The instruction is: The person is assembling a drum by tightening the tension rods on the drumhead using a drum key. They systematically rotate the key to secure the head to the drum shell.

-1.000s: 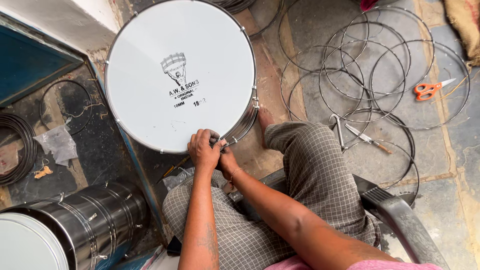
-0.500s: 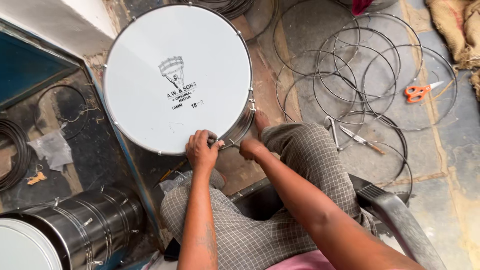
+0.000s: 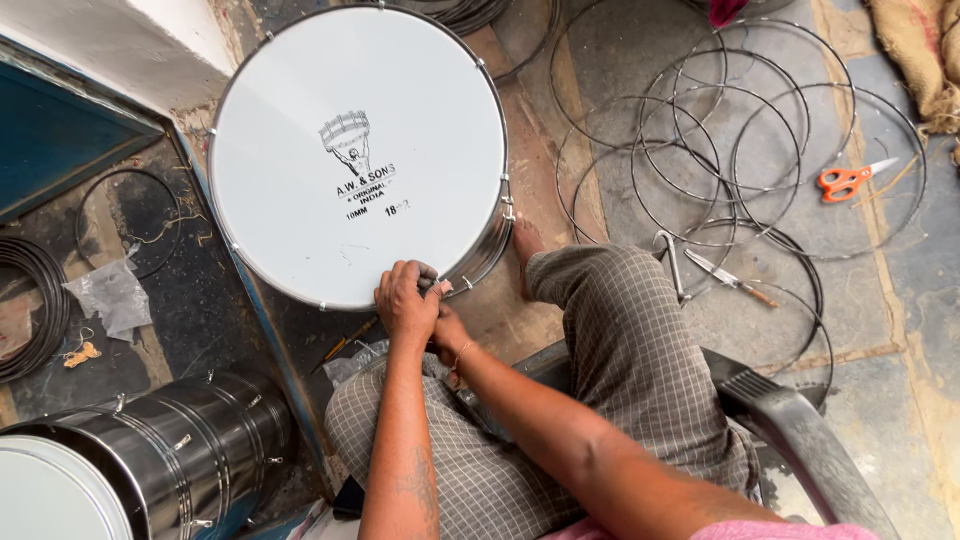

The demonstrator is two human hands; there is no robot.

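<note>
A large drum with a white head and a shiny metal shell lies flat on the floor in front of my knees. My left hand rests on its near rim, fingers curled over the hoop and a small fitting there. My right hand sits just below and behind the left, mostly hidden by it, pressed against the drum's side; what it holds cannot be seen.
Several thin wire hoops lie spread on the floor to the right, with orange-handled scissors and pliers among them. A second metal drum lies at lower left. A dark plastic chair is under me.
My right hand has moved from the drum's right edge back in beside the left hand. The view has shifted slightly, and the drum sits a little further left.
</note>
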